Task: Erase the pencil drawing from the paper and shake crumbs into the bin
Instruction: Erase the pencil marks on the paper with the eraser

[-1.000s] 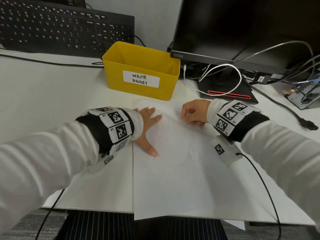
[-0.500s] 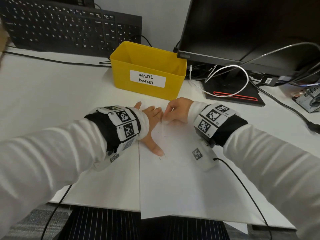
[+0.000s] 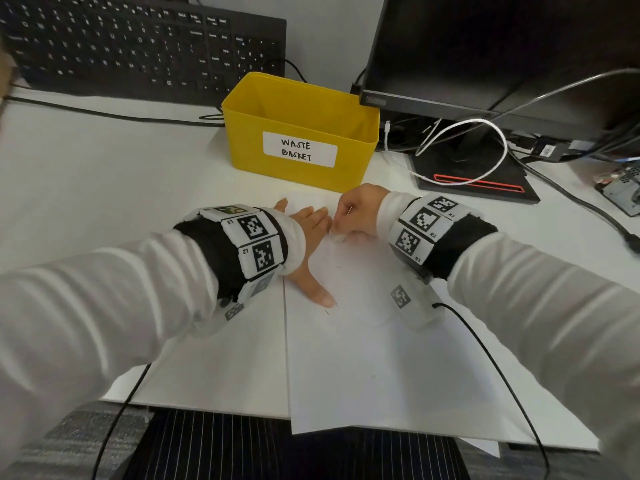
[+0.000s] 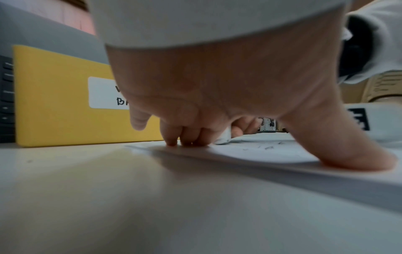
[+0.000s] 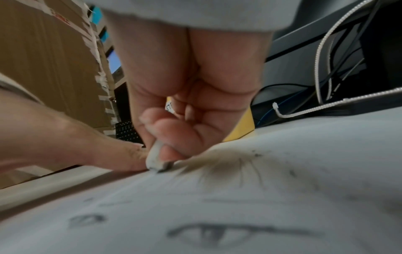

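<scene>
A white sheet of paper (image 3: 363,358) lies on the desk with its near edge over the desk's front. Faint pencil lines (image 5: 217,232) of a drawing show on it, with dark crumbs (image 4: 267,147) near the top. My left hand (image 3: 308,244) lies flat on the paper's upper left, fingers spread, pressing it down. My right hand (image 3: 349,216) pinches a small white eraser (image 5: 156,159) whose tip touches the paper right beside the left fingertips. The yellow bin (image 3: 301,133) labelled WASTE BASKET stands just beyond the paper.
A black keyboard (image 3: 138,46) leans at the back left. A monitor (image 3: 502,46) and its stand (image 3: 478,181) with tangled cables (image 3: 460,147) fill the back right. Wrist-camera leads (image 3: 491,368) trail across the paper and off the desk.
My right hand with the eraser has moved left across the top of the paper until it sits against the left fingertips. The left hand has stayed pressed on the sheet.
</scene>
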Action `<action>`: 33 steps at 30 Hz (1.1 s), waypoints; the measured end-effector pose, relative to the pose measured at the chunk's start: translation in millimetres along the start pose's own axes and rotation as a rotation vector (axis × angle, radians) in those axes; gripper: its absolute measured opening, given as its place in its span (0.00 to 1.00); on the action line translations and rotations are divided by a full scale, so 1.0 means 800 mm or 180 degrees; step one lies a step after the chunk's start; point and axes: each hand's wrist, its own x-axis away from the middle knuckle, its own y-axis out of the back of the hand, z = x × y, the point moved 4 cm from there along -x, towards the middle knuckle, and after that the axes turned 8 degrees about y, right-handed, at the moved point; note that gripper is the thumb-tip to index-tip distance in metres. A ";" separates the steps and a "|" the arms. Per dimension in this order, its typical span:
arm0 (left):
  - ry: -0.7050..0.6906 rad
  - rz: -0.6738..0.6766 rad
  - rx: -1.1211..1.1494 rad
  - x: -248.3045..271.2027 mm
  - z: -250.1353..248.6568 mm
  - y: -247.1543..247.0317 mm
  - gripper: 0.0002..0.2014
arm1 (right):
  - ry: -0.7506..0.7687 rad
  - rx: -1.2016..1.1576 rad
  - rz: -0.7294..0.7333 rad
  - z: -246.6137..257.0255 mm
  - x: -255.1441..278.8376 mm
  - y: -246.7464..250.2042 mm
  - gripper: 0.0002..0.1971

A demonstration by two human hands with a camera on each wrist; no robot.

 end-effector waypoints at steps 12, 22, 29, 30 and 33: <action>-0.0026 0.0038 -0.0009 0.002 0.000 0.000 0.64 | 0.0075 0.0167 0.0163 0.000 0.000 -0.002 0.07; -0.0031 0.0042 -0.0046 -0.001 0.001 -0.001 0.65 | 0.0143 0.0146 0.0419 -0.003 0.010 -0.010 0.07; 0.0014 0.0049 -0.0067 0.000 0.001 0.000 0.65 | 0.0087 0.0461 -0.0010 -0.002 -0.002 0.002 0.09; 0.0008 0.0040 -0.0070 -0.001 0.001 0.000 0.65 | 0.0096 0.0415 0.0130 -0.003 0.003 -0.003 0.09; -0.0006 0.0045 -0.0090 -0.001 0.001 0.000 0.66 | 0.0143 0.0139 0.0439 -0.008 0.012 -0.013 0.08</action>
